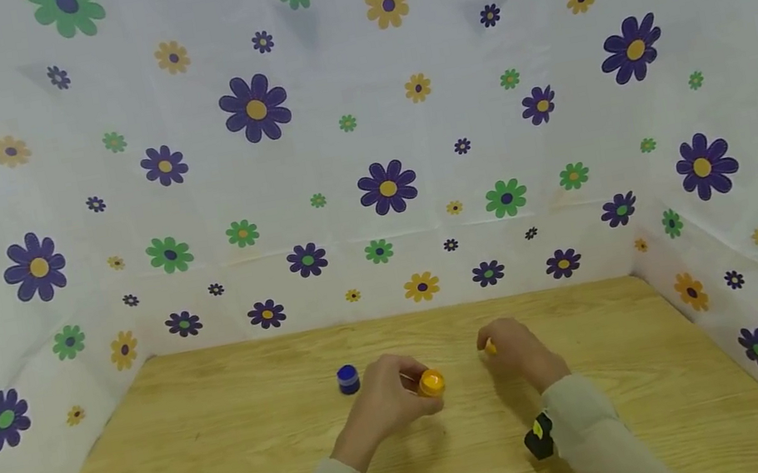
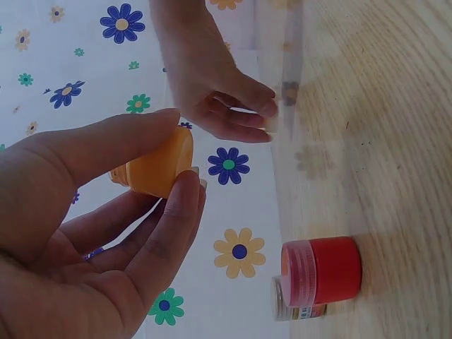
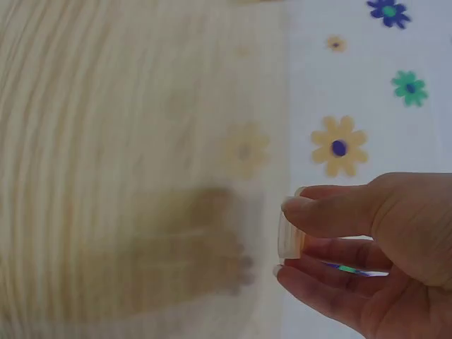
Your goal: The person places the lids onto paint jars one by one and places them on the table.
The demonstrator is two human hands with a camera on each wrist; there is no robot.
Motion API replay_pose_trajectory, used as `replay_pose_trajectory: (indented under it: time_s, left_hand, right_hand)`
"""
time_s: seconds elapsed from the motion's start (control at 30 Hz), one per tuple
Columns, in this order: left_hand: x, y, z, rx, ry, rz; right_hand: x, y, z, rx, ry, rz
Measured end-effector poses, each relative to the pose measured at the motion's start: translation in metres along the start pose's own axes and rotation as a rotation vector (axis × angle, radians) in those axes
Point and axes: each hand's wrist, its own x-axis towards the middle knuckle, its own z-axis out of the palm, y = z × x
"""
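A small jar of orange-yellow paint (image 1: 433, 382) is held by my left hand (image 1: 386, 397) above the table, between thumb and fingers. In the left wrist view this jar (image 2: 161, 164) is tilted. To its right, my right hand (image 1: 521, 353) pinches a small round lid (image 1: 491, 347), clear at the rim with yellow inside. The right wrist view shows the lid (image 3: 289, 237) on edge between thumb and fingertips, apart from the jar. A blue paint jar (image 1: 348, 379) stands just left of my left hand.
In the left wrist view a red paint jar (image 2: 325, 272) stands on the wooden table (image 1: 235, 456), with another small labelled jar (image 2: 281, 300) partly hidden behind it. Flower-patterned white sheets (image 1: 360, 130) enclose the table at the back and both sides.
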Motion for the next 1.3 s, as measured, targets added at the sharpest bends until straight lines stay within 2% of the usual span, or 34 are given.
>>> replay_pose_trajectory:
  time_s: [0.13, 0.33, 0.43, 0.57, 0.87, 1.07, 1.3]
  left_hand:
    - [-0.003, 0.0, -0.005, -0.004, -0.007, 0.003]
    - [-0.007, -0.001, -0.01, -0.009, -0.004, 0.021]
    - [-0.01, -0.004, -0.012, -0.011, 0.002, 0.031]
    - [-0.012, -0.006, -0.012, -0.006, 0.01, 0.042]
    - [-0.016, -0.007, -0.012, 0.006, 0.021, 0.054]
    - [-0.016, -0.008, -0.011, 0.007, 0.007, 0.06]
    - [-0.016, -0.006, -0.01, 0.01, -0.007, 0.082]
  right_hand:
    - [-0.009, -0.018, -0.01, 0.084, -0.013, -0.05]
    - [-0.03, -0.039, -0.027, 0.251, -0.093, -0.268]
    - [-0.039, -0.049, -0.032, 0.312, -0.108, -0.327]
    - [-0.047, -0.057, -0.035, 0.348, -0.11, -0.356]
    - [-0.051, -0.066, -0.04, 0.357, -0.093, -0.389]
    - [-0.058, -0.071, -0.045, 0.371, -0.077, -0.403]
    - [-0.063, -0.084, -0.051, 0.373, -0.064, -0.456]
